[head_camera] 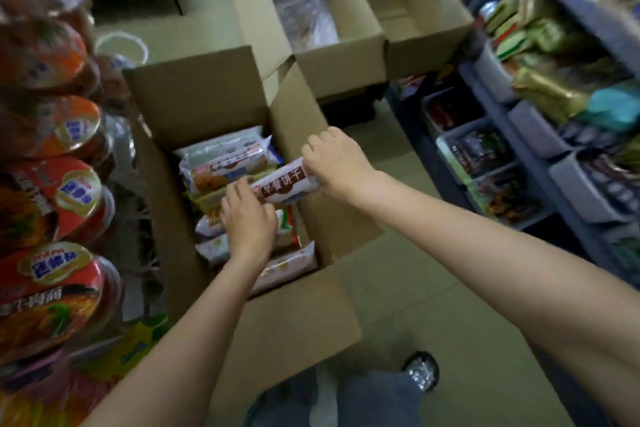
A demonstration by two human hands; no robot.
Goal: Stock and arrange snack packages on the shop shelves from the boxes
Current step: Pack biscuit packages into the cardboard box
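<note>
Nearest the lens, two bare forearms reach down from the bottom corners over grey trousers and a dark shoe on the tiled floor. Both hands hold one white roll with a brown band of printed characters, just above the open box in front: the left hand curls its fingers over the roll's lower left end, and the right hand grips the upper right end, by the box's right wall. Judging from this, the roll is being lifted out and has not yet reached a shelf. Under it the box is well filled with flat white and pale packets, stacked edge to edge, so much unloading remains. Beyond, a second box holds only crumpled clear plastic and a third looks bare, which suggests those are done. To the right, the grey shelves carry bins of green, gold and dark packets, blurred but mostly full; which gap the roll belongs in I cannot tell. At the left edge hangs a column of red-lidded noodle bowls. As for the roll itself, it looks a firm, smooth-wrapped cylinder, likely biscuits, glossy enough to slip if held loosely.
</note>
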